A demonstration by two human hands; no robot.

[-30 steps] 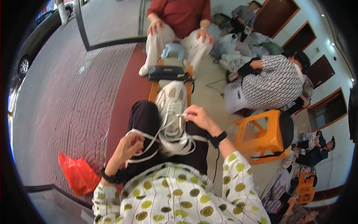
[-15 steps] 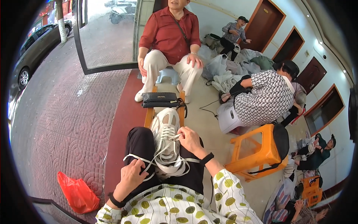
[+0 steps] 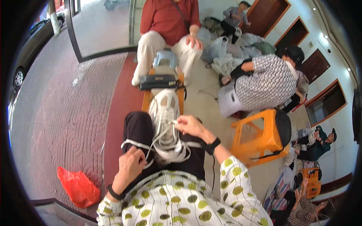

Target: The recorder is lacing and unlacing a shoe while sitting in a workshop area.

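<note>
A white and beige sneaker [image 3: 163, 103] sits between my knees, its toe pointing away from me and its lacing partly threaded. My right hand [image 3: 191, 127] is at the shoe's right side, thumb and fingers pinched on a white shoelace [image 3: 161, 133]. Lower and to the left, my left hand [image 3: 131, 164] is closed over my left thigh, with a lace running from its fingers toward the shoe. Loose lace loops lie across the heel and over both black trouser legs [image 3: 138, 126].
A black pouch [image 3: 157, 83] lies on a wooden frame [image 3: 146, 101] ahead. Beyond it sits a person in red [image 3: 169, 20]. On the right stand an orange stool [image 3: 260, 137] and a seated person in patterned clothing [image 3: 266, 83]. At lower left lies a red plastic bag [image 3: 78, 188].
The view has tilted downward, so the surroundings appear higher. My right hand stays by the laces and my left hand has curled further closed over the thigh.
</note>
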